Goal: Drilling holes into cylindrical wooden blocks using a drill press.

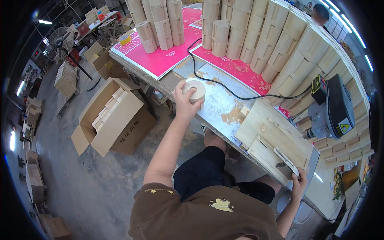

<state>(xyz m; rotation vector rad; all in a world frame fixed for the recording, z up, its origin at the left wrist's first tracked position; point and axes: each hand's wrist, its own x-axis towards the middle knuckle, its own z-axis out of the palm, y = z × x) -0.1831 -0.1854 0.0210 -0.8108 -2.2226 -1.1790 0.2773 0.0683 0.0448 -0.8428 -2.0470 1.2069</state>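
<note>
My left hand is wrapped round a short, pale wooden cylinder with a hole in its top face. The cylinder is upright at the near left edge of the workbench. Over on the right, my right hand grips the near end of a narrow, light-coloured strip. That strip lies along a flat wooden jig on the bench. Beyond the jig stands a dark drill press, its chuck above the boards. My right fingertips are partly hidden.
Stacked wooden cylinders line the bench's far side on pink sheets. A black cable crosses the bench to the drill press. On the floor at left stand an open cardboard box holding wooden pieces and a pedestal fan. Sawdust lies about.
</note>
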